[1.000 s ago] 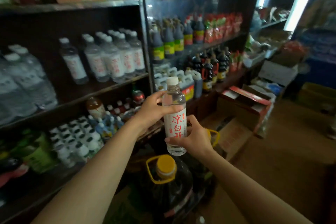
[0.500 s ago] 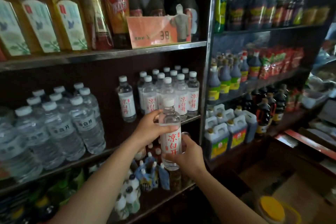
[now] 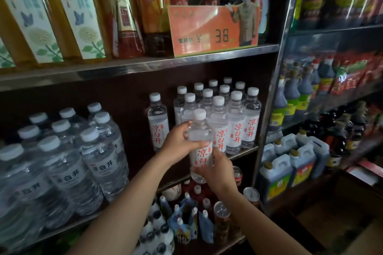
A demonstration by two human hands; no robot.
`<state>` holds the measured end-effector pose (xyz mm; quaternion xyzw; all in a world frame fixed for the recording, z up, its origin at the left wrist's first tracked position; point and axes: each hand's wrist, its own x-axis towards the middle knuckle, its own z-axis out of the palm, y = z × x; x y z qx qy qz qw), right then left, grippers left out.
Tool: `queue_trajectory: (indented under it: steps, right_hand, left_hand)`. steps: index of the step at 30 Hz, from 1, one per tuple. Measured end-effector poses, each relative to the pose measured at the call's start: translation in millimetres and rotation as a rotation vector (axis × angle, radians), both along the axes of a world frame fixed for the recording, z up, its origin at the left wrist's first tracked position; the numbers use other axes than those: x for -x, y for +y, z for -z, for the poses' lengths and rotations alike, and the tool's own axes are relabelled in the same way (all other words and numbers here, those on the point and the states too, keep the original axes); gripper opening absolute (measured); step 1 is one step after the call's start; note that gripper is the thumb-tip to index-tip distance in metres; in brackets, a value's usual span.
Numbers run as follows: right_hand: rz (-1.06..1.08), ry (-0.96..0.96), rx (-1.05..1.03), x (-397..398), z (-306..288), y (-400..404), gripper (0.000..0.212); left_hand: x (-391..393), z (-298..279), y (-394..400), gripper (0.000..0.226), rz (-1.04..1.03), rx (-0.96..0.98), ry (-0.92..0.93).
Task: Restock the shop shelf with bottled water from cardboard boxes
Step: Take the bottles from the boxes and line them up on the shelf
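Bottle (image 3: pixel 200 141) upright, left hand (image 3: pixel 178 144) gripping shoulder, right hand (image 3: pixel 215 168) cupping base, lined up for gap beside stocked row (image 3: pixel 226 118) on shelf (image 3: pixel 244 152).

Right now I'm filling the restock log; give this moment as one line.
step: shelving | item: water bottle, upright | left hand: grips upper body | right hand: grips base | target: small-bottle group on middle shelf | placed: no

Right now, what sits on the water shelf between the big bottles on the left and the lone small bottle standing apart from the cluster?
Nothing. In the head view the shelf between the big bottles and the lone small bottle shows only the dark back panel.
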<state>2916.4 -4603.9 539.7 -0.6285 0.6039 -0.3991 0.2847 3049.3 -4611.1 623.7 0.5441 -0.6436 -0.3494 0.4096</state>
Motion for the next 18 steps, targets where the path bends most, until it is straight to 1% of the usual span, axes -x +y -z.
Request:
queue_trajectory:
  steps: [3,5,6,8,13,15,18]
  right_hand:
    - [0.032,0.008,-0.002,-5.6,-1.7,-10.5,0.076]
    - [0.057,0.009,0.009,-8.1,-2.5,-14.2,0.081]
    - [0.069,0.009,0.01,-9.0,-2.2,-15.5,0.078]
    - [0.1,0.008,0.004,-9.8,-0.3,-17.6,0.064]
    - [0.165,0.039,0.003,-12.6,-0.9,-23.9,0.051]
    - [0.178,0.058,0.002,-14.6,-0.4,-26.9,0.046]
    - [0.183,0.076,0.004,-16.1,0.1,-28.2,0.039]
  left_hand:
    - [2.2,-0.1,-11.0,0.054,0.016,0.042,-0.026]
    - [2.9,1.1,-16.0,0.052,0.006,0.081,-0.055]
    - [1.9,1.8,-18.6,0.052,-0.005,0.096,-0.064]
    - [0.5,3.9,-24.9,0.055,-0.023,0.121,-0.071]
    - [5.6,10.8,-40.0,0.07,-0.132,0.177,-0.131]
    - [8.9,12.5,-40.6,0.071,-0.193,0.202,-0.149]
    - [9.9,13.9,-40.9,0.065,-0.23,0.228,-0.161]
